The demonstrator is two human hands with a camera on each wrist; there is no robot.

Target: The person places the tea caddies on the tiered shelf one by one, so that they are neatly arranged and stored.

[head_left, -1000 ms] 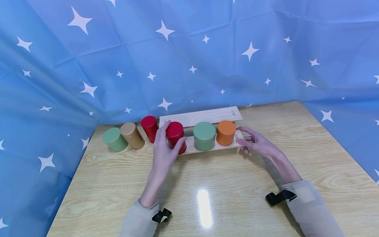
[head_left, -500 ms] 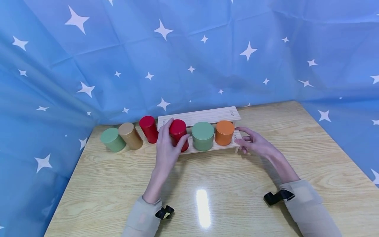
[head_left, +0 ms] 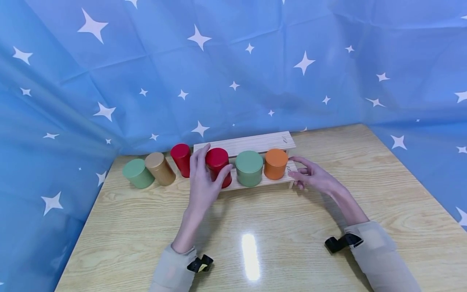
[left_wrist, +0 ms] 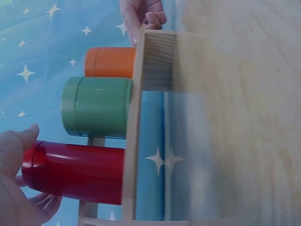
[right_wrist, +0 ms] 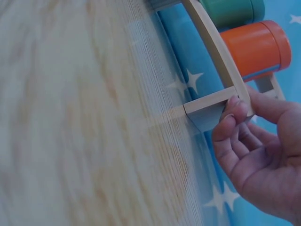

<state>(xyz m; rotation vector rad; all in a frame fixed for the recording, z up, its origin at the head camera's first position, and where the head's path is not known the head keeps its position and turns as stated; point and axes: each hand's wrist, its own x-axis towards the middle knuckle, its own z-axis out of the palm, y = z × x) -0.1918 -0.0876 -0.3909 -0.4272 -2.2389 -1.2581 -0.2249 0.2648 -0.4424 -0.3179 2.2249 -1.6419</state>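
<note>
A two-step wooden rack (head_left: pixel 251 142) stands at the back of the table. On its lower board are a green tin (head_left: pixel 249 170) and, to the right, a smaller orange tin (head_left: pixel 276 165). My left hand (head_left: pixel 202 184) grips a tall red tin (head_left: pixel 217 159) around its lid, thumb on one side and fingers on the other. In the left wrist view the base of this red tin (left_wrist: pixel 80 172) meets the lower board, left of the green one. At the rack's right end, my right hand (head_left: pixel 317 176) pinches the corner of the lower board (right_wrist: pixel 240 94) between thumb and fingers.
Left of the rack, a second red tin (head_left: pixel 180 159), a gold tin (head_left: pixel 160 168) and another green tin (head_left: pixel 138 173) stand in a row on the wooden table (head_left: pixel 284 235). A blue cloth with white stars (head_left: pixel 233 48) hangs right behind.
My left hand has shifted the red tin slightly right, nearer the green tin on the board, then a touch back left. My right hand has stayed at the rack's end.
</note>
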